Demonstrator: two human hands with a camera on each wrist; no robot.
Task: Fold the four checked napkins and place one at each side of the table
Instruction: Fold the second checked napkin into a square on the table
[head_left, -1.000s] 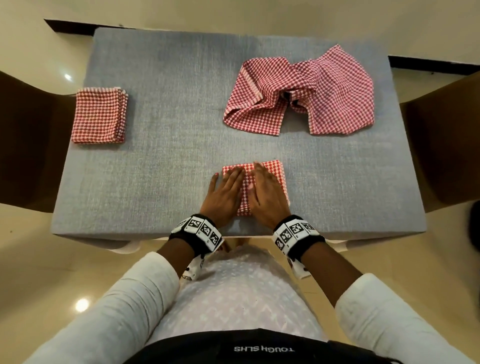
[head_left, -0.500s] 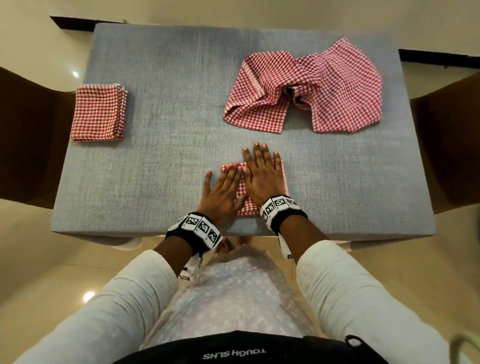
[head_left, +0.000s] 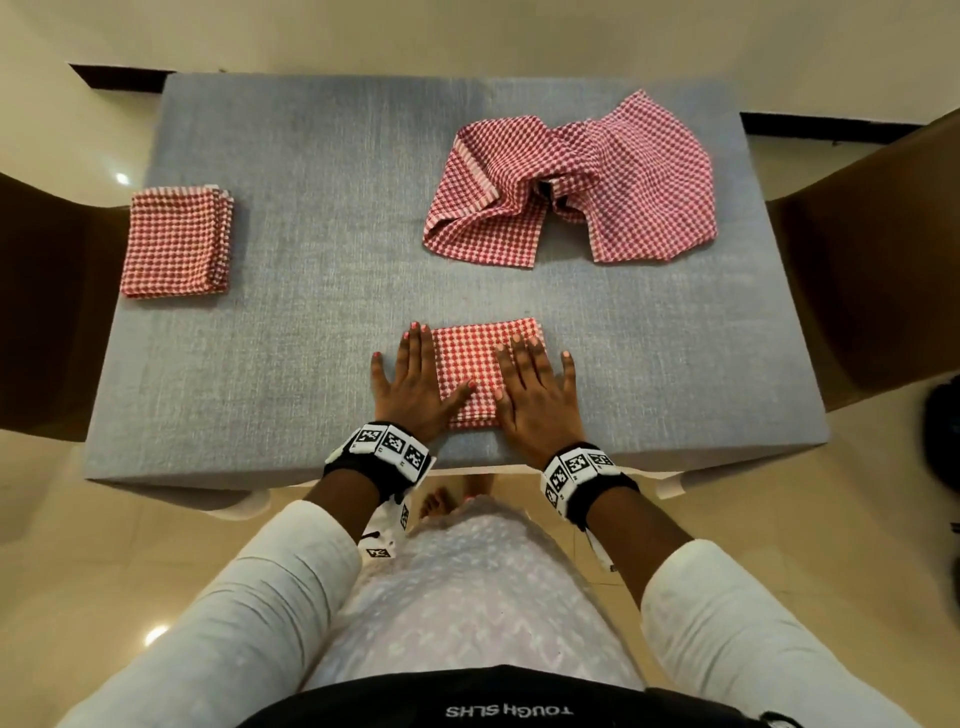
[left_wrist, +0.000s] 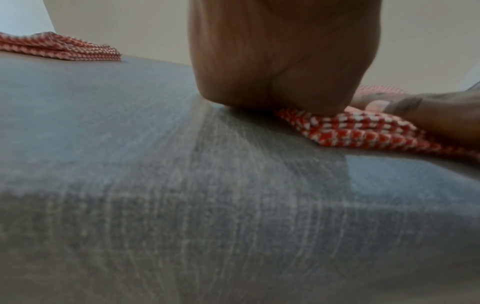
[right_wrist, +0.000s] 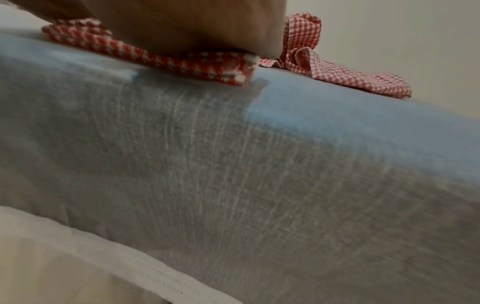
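Both hands lie flat with straight fingers on the folded napkin (head_left: 475, 371) at the near edge of the surface (head_left: 322, 332) — left hand (head_left: 413, 387) on its left border, right hand (head_left: 537, 397) on its right. The loose napkin heap (head_left: 571, 182) lies beyond this napkin, to its right, so the right hand looks nearer. Whether the heap holds two napkins is hard to tell — folds hide it. Another folded napkin (head_left: 176, 241) sits far left.

A rectangular table (head_left: 322, 218) under a grey-blue woven cloth carries everything; a folded red-and-white checked napkin (head_left: 176, 241) lies at its left edge; a second folded napkin (head_left: 475, 364) lies near the front edge, with the left hand (head_left: 415, 387) and right hand (head_left: 535, 397) flat on it; a crumpled heap of unfolded checked napkins (head_left: 571, 182) sits toward the far right.
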